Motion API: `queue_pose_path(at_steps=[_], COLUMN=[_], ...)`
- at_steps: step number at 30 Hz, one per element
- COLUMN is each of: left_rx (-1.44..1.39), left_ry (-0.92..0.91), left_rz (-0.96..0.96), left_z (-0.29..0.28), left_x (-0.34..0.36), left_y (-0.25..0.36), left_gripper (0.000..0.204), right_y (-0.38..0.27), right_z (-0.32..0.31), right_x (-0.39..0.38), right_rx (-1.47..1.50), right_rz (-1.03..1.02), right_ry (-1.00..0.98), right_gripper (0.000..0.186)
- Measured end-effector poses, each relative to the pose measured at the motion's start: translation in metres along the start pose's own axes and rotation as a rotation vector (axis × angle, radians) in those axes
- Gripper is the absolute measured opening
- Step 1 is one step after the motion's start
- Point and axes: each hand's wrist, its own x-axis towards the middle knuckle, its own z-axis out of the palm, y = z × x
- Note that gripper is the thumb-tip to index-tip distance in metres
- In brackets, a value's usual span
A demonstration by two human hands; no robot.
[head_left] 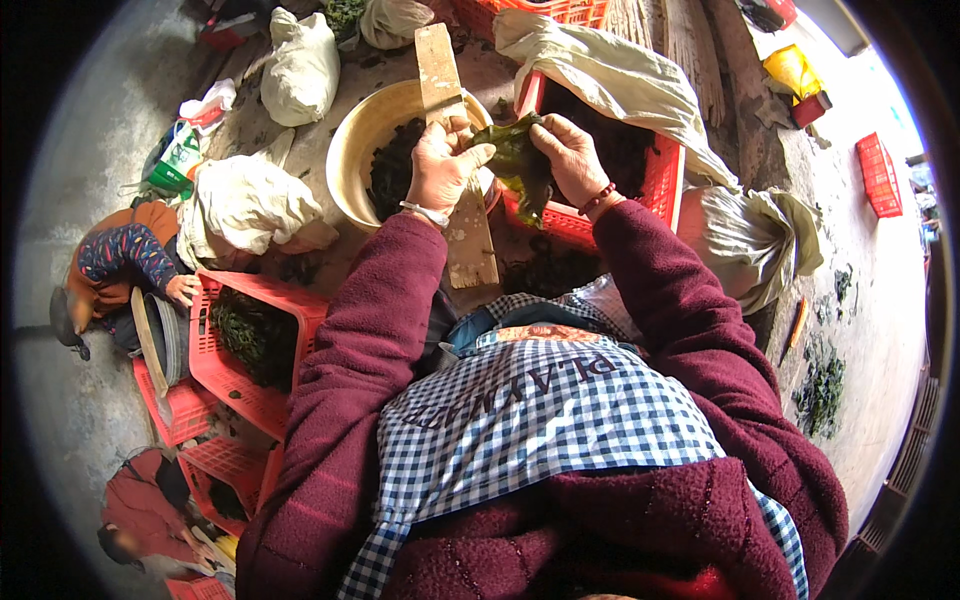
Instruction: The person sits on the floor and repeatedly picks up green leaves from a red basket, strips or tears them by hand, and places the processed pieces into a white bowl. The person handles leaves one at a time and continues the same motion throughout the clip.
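Note:
My left hand (450,160) pinches one end of a dark olive leafy piece of seaweed (522,170). The other end is gripped by my right hand (568,162), with the piece hanging between them. Behind my left hand a worn wooden board (470,255) lies across a cream round basin (352,130) holding dark seaweed (392,165). Just behind my right hand sits a red plastic crate (665,185) with dark leaves inside and a pale cloth (610,55) draped over its back.
Two people (120,260) (140,510) work at the left among red crates (205,355). Cloth sacks (300,75) (250,195) lie upper left, a knotted sack (760,245) at right. Beyond are a red crate (880,175), an orange stick-like item (798,325) and scattered leaves (820,390).

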Motion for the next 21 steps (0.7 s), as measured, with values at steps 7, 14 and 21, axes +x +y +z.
queue_pose_path(at_steps=[7, 14, 21], left_rx=[0.416, 0.176, 0.397], left_ry=[-0.092, -0.075, -0.094], left_rz=[-0.147, -0.399, -0.106], left_z=[-0.008, -0.001, 0.010], left_x=[0.001, 0.000, -0.004], left_y=[0.001, 0.014, 0.010], left_gripper=[0.026, 0.035, 0.017], right_y=[-0.002, -0.003, -0.007], right_z=[0.004, 0.004, 0.010], right_x=[0.005, 0.007, 0.003], right_rx=[0.308, 0.254, 0.102], right_rz=[0.164, 0.146, 0.045], right_ry=[0.055, 0.031, 0.001], right_gripper=[0.014, 0.015, 0.011])
